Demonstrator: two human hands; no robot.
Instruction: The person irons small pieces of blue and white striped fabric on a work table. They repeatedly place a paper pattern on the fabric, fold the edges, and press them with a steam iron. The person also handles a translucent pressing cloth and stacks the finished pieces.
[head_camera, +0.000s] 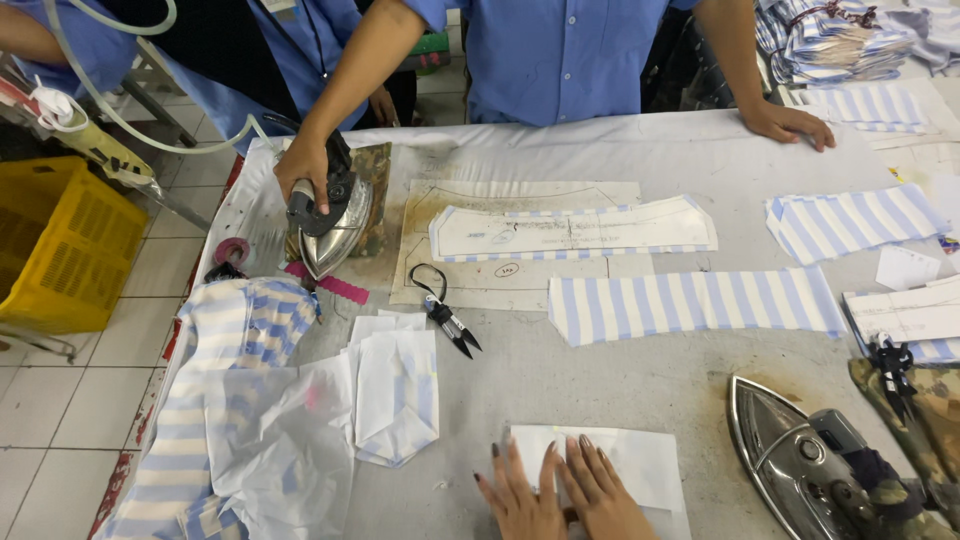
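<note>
My left hand (520, 495) and my right hand (605, 495) lie side by side at the near edge of the padded table (640, 370), fingers spread flat on a white piece of fabric (640, 462). Neither hand grips anything. A steam iron (805, 465) rests on its side just right of my right hand. Small black thread snips (445, 315) lie beyond my left hand. A long blue-and-white striped strip (695, 303) lies further out, with a white collar pattern piece (570, 232) behind it.
Across the table a person in a blue shirt holds a second iron (330, 225) with one hand and rests the other hand (790, 125) on the table. Striped and white cut pieces (280, 420) are heaped at the left. A yellow crate (60, 245) stands on the floor.
</note>
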